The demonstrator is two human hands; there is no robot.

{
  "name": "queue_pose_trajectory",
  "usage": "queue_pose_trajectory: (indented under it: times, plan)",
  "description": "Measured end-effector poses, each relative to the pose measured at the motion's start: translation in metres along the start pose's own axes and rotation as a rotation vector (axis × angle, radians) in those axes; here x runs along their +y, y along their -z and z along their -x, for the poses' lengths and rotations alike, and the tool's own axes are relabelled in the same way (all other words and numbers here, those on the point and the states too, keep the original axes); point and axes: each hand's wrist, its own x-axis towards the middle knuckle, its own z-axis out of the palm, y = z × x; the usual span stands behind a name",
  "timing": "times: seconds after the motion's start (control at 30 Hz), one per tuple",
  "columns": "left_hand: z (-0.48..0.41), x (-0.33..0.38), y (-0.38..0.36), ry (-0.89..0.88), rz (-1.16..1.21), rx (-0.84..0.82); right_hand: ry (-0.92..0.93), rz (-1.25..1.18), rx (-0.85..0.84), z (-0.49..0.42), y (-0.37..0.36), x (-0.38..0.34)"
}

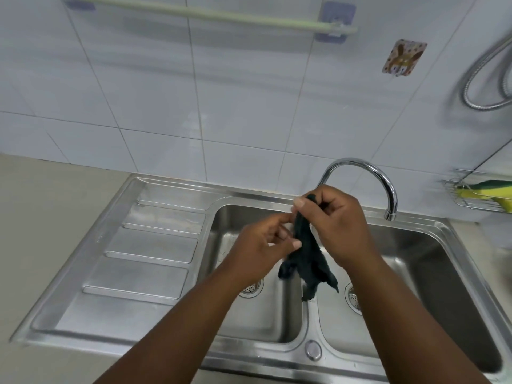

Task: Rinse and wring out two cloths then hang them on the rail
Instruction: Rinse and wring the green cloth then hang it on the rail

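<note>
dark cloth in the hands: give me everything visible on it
The dark cloth is a small, very dark green, terry-like rag, bunched into a rope shape rather than spread flat. The right hand pinches its top end; the left hand touches its upper part from the side. Its lower end fans into loose, ragged flaps. It hangs over the divider of the double sink, clear of the faucet. No running water shows.

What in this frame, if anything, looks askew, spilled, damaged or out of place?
Nothing stands out. The dark green cloth hangs from the right hand over the double stainless steel sink, the left hand beside it. The pale green wall rail is bare and the curved chrome tap shows no running water.
</note>
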Motion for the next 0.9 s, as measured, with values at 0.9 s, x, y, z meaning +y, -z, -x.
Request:
queue_pose_trajectory:
  times: [0.9]
  plan:
    - [0.017, -0.042, 0.032, -0.015, -0.573, 0.051, -0.071, 0.128, 0.205, 0.002, 0.014, -0.001]
